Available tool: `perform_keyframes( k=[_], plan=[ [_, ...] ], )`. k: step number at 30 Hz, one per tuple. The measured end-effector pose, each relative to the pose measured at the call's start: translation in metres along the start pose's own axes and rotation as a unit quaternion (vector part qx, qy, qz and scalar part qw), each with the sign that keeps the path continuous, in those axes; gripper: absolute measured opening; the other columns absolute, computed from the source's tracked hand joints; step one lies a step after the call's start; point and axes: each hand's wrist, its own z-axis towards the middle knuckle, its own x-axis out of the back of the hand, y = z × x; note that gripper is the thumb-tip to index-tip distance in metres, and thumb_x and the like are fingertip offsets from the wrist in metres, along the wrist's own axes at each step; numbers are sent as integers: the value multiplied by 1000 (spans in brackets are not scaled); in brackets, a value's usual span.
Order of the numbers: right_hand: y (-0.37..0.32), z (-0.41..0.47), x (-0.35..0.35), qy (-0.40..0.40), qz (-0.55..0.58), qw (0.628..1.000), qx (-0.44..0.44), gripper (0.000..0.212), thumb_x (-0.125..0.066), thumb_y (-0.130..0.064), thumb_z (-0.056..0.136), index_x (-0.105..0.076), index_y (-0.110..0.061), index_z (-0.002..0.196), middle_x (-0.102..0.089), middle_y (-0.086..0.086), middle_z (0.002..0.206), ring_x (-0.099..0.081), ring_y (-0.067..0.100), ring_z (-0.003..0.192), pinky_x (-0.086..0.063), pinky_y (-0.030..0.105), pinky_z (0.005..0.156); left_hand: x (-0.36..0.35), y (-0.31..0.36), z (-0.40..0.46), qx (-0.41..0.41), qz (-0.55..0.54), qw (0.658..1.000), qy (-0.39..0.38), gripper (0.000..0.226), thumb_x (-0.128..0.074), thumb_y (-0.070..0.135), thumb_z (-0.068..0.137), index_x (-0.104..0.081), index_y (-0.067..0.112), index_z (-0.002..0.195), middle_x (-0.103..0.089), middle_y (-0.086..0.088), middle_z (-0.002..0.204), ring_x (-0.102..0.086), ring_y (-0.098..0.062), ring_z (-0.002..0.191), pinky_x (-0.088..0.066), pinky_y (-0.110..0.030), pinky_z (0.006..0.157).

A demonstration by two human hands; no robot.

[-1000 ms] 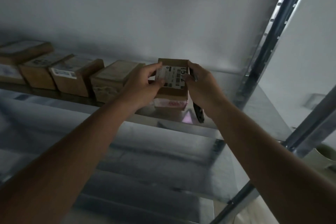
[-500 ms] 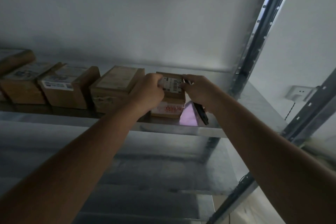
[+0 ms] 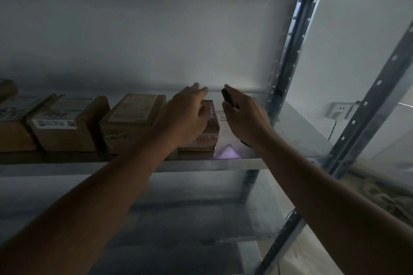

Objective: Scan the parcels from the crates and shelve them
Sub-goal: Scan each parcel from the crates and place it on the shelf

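Small cardboard parcel [image 3: 209, 134] sits on the metal shelf [image 3: 297, 138], rightmost in a row, just beside the next box [image 3: 131, 118]. Likely light, stiff, corners crushable; best gripped by its left and right side faces. Left hand [image 3: 183, 116] over its top, fingers straight and released, contact unclear. Right hand [image 3: 245, 116] just right of it, fingers clenched round a dark scanner [image 3: 228, 97], purple light on the shelf near edge. Open shelf room to the right up to the upright post [image 3: 288, 69]; near edge close.
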Motion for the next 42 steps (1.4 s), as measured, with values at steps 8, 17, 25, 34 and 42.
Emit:
perform_keyframes(
  k=[8,17,25,34,42],
  plan=[
    [17,-55,37,105,-164,981,-10,57,-41,-45,112,-23,-47,166,-51,12,156,-52,34,135,-41,47,103,-18,23,-5,-173,53,983,-11,61,-45,46,109,-36,18,163,-33,-10,170,-32,-33,155,-34,-54,123],
    [67,-148,105,170,-245,948,-110,56,-42,-47,111,-23,-49,164,-52,14,152,-54,40,128,-43,49,98,-44,114,-27,-304,37,951,-43,63,-42,53,106,-45,16,157,-43,-12,164,-45,-34,148,-42,-53,119],
    [127,-265,183,203,-252,925,-199,55,-46,-48,109,-32,-46,163,-57,18,143,-57,41,119,-47,50,96,-79,239,-76,-366,9,926,-88,64,-44,59,104,-44,23,158,-39,-5,167,-43,-31,150,-41,-50,117],
    [199,-425,287,246,-265,884,-296,55,-53,-45,108,-36,-45,161,-58,19,139,-58,41,114,-49,51,95,-135,411,-162,-443,-48,884,-143,65,-44,57,102,-47,19,155,-46,-6,162,-51,-31,142,-49,-51,111],
    [257,-544,360,262,-288,840,-378,56,-49,-50,107,-34,-45,161,-59,18,140,-59,39,118,-49,52,98,-180,547,-234,-497,-92,842,-189,72,-39,60,96,-50,16,153,-49,-9,158,-50,-31,142,-48,-53,110]
  ],
)
